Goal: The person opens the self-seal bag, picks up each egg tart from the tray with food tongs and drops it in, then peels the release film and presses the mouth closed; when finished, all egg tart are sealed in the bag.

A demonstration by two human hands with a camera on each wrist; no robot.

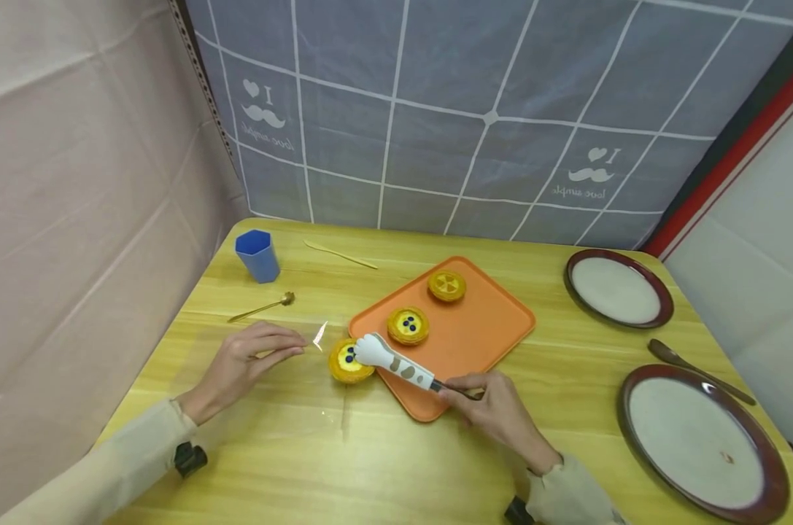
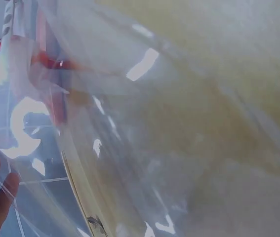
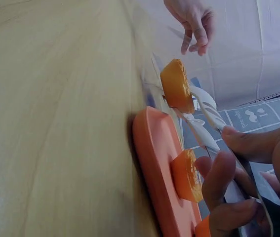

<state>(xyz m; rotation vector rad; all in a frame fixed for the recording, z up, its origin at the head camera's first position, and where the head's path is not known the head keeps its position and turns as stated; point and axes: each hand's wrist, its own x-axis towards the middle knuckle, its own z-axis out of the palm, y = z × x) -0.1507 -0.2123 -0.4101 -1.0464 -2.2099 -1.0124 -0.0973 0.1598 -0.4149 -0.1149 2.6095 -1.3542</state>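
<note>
Reaching up and rightward from the lower left, the left hand (image 1: 245,361) is pinching clear plastic (image 2: 142,64) between thumb and fingers. Just right of it, a blueberry-topped tart (image 1: 342,366) is hanging in the paw-tipped tongs (image 1: 405,370) by the left edge of the orange tray (image 1: 478,332). The right hand (image 1: 497,410), slanting up and leftward, is gripping the tongs' handle.

- Passage: counter (image 1: 560,364) between orange tray (image 1: 481,321) and brown-rimmed plates (image 1: 694,437).
- Obstacle: transparent plastic (image 2: 144,118), left of tray.
- Obstacle: tongs (image 1: 405,368) with pinched tart (image 1: 343,366), across tray's near-left edge.
</note>
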